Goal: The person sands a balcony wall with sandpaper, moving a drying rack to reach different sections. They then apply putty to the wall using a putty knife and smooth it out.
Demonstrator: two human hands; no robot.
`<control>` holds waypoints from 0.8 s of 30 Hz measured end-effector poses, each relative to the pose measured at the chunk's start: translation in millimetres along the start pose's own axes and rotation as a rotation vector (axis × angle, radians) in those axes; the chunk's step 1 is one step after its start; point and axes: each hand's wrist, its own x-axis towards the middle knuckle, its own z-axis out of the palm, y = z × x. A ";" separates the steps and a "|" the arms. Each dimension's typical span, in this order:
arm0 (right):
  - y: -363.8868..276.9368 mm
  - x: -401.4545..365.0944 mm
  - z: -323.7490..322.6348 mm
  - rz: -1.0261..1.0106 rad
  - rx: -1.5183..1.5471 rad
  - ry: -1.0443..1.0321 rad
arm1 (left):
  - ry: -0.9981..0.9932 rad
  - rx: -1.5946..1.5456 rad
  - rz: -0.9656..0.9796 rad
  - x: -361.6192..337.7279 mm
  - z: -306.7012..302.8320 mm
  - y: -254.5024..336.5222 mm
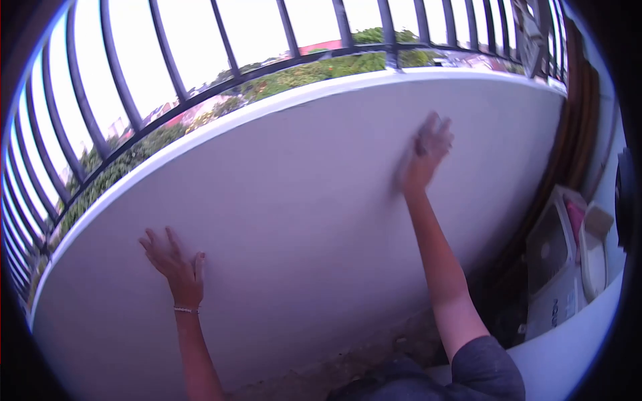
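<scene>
The left grip (175, 264) is lying flat on the wall (301, 200), released, fingers spreading. The right grip (424, 150) is touching the wall higher up, too blurred to tell its state. A railing (200, 87) is topping the wall; white boxes (555, 260) are crowding the wall's right foot

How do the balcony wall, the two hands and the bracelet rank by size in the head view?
1. balcony wall
2. left hand and right hand: alike, the right one blurred, so unranked
3. bracelet

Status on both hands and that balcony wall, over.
Left hand open, flat on white balcony wall. Right hand higher on wall, blurred, grip unclear. Plastic containers low right.
</scene>
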 end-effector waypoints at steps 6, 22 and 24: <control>-53.4 1.1 -8.1 -0.641 -0.015 -0.268 | 0.164 -0.083 0.253 98.1 -24.9 95.7; -32.0 12.1 -11.6 -0.765 0.154 -0.373 | 0.306 -0.019 0.377 165.1 0.5 230.5; -7.2 -7.9 -20.1 -0.956 0.172 -0.527 | 0.305 -0.056 0.294 168.4 2.8 233.7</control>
